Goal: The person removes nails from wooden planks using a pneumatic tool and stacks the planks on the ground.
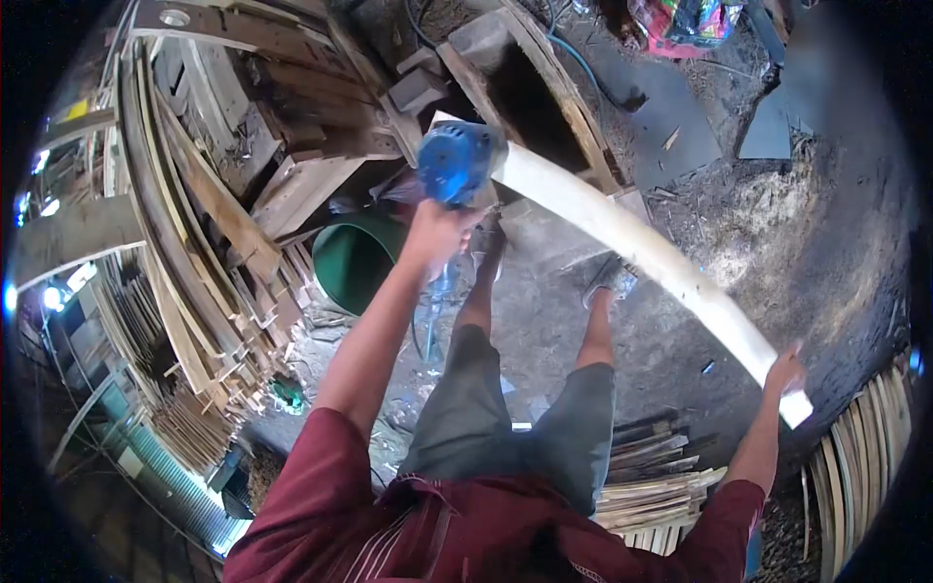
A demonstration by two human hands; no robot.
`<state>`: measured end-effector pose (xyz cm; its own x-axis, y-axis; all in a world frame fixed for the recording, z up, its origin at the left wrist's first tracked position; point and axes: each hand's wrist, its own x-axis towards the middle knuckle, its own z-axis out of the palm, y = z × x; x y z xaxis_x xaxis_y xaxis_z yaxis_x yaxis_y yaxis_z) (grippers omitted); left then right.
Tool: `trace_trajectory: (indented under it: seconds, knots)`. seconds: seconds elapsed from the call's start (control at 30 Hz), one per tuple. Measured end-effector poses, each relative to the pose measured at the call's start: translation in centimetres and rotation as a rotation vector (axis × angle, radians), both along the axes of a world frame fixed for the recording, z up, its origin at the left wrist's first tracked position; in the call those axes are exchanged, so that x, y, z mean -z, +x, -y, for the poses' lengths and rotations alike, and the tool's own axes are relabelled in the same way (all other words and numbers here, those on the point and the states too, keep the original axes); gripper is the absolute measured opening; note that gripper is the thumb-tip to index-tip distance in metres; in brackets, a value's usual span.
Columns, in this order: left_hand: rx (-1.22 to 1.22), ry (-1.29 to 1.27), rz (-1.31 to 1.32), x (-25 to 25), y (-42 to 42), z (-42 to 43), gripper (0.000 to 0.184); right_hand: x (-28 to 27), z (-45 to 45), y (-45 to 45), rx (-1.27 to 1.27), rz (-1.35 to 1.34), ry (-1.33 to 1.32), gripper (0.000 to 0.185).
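My left hand (437, 236) is closed round the handle of a blue power tool (453, 161). The tool sits at the upper left end of a long pale wooden board (622, 231). That board slants down to the right, where my right hand (785, 372) grips it near its lower end. A wooden frame (476, 92) stands behind the tool. What part of the tool touches the wood is hidden.
A green bucket (358, 262) stands left of my legs. Stacked wooden strips (180, 243) fill the left side, and more strips (863, 457) lie at the lower right. A blue hose (578, 60) and a colourful bag (680, 27) are at the top.
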<state>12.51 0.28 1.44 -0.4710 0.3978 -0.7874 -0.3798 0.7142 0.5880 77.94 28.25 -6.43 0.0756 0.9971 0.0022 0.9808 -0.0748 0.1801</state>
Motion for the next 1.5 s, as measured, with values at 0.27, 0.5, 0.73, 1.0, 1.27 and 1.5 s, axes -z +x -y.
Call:
trace_trajectory:
  seconds: [0.27,0.5,0.73,1.0,1.27,1.5]
  knots:
    - [-0.059,-0.017,0.112,2.1,0.8,2.1,0.014,0.0,9.6,-47.2,-0.552,-0.491,-0.200,0.061]
    - [-0.113,0.051,0.298,1.9,-3.2,5.0,0.018,4.5,13.8,-59.1,-0.089,-0.255,-0.307,0.082]
    - [-0.239,-0.094,0.017,-2.5,-6.9,6.9,0.014,4.8,13.3,-59.9,-0.056,-0.157,-0.350,0.083]
    - [-0.390,-0.009,0.112,-1.4,-7.6,6.0,0.013,4.9,13.3,-59.8,-0.059,-0.124,-0.350,0.081]
    - [-0.331,-0.079,0.107,-0.2,-6.5,6.7,0.016,4.5,13.2,-59.6,-0.041,-0.167,-0.407,0.081]
    - [-0.340,-0.001,0.055,0.1,-6.0,7.5,0.017,5.1,13.3,-59.7,-0.089,-0.150,-0.320,0.077]
